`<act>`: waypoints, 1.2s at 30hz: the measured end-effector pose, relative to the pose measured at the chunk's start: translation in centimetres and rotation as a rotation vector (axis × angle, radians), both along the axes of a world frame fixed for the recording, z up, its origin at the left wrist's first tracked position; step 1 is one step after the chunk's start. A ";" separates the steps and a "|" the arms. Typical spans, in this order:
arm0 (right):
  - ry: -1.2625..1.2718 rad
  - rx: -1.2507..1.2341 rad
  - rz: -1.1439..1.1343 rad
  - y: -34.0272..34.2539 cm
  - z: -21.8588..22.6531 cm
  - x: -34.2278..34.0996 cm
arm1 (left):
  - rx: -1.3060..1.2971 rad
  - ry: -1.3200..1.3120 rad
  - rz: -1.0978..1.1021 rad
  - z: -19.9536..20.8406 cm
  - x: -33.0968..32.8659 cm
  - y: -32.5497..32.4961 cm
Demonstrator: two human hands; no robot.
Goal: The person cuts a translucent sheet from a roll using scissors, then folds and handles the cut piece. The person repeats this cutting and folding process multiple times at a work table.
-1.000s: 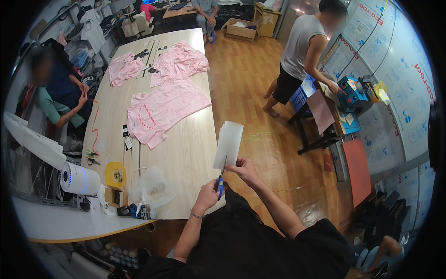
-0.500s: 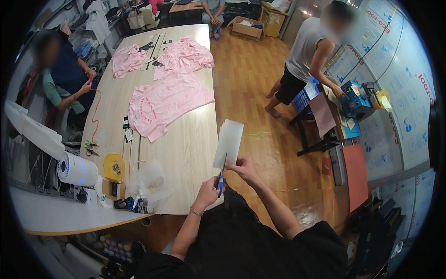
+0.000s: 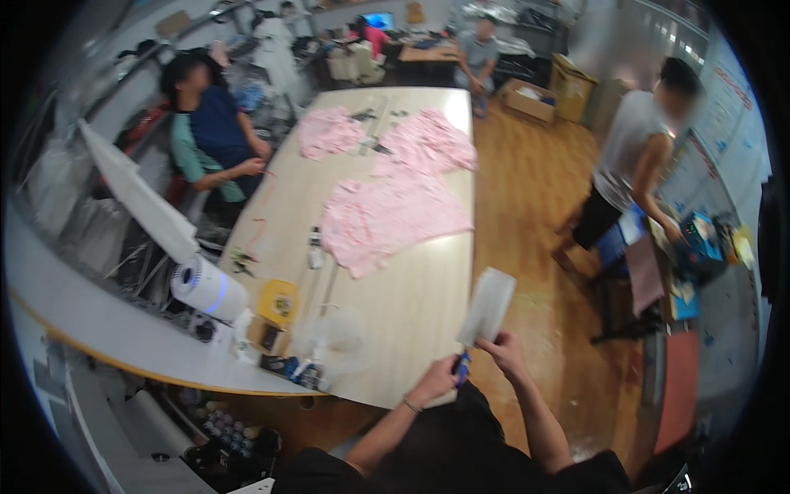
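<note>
My left hand (image 3: 436,380) is closed round the blue handles of a pair of scissors (image 3: 462,366), beside the table's near right corner. My right hand (image 3: 504,354) pinches the lower edge of a pale, translucent sheet stack (image 3: 487,308), held up just past the table edge. The scissors' blades lie at the bottom of the sheets; motion blur hides whether they are cutting. Farther up the table, a pink T-shirt (image 3: 395,218) with red print lies spread out, with crumpled pink shirts (image 3: 424,140) beyond it.
On the table's near left stand a white cylindrical device (image 3: 210,286), a yellow tray (image 3: 277,301) and a clear plastic bag (image 3: 333,337). One person (image 3: 218,140) stands left of the long table (image 3: 395,313); another (image 3: 629,169) bends over a blue machine (image 3: 704,235) at right.
The view has swung left and up, so the scene sits farther right and lower. Both hands still hold the scissors and sheets. The person at left has raised their head.
</note>
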State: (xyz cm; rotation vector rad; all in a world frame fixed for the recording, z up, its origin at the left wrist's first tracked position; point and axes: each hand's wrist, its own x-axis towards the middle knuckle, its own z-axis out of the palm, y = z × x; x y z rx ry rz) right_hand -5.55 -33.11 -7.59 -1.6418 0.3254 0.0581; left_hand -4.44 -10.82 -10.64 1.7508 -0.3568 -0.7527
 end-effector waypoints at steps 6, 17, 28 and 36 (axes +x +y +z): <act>-0.067 0.106 0.006 0.4 -1.1 0.3 | 0.002 -0.066 0.022 -0.2 0.0 0.1; -0.054 0.079 0.047 0.3 -0.7 -0.3 | 0.026 -0.049 0.050 -2.0 -1.0 -0.1; 0.124 -0.200 0.310 1.8 0.1 2.9 | 0.028 -0.096 0.259 -2.1 -1.9 1.4; 0.020 -0.226 0.474 5.6 -6.9 8.4 | 0.132 -0.076 0.546 -2.8 -1.8 2.9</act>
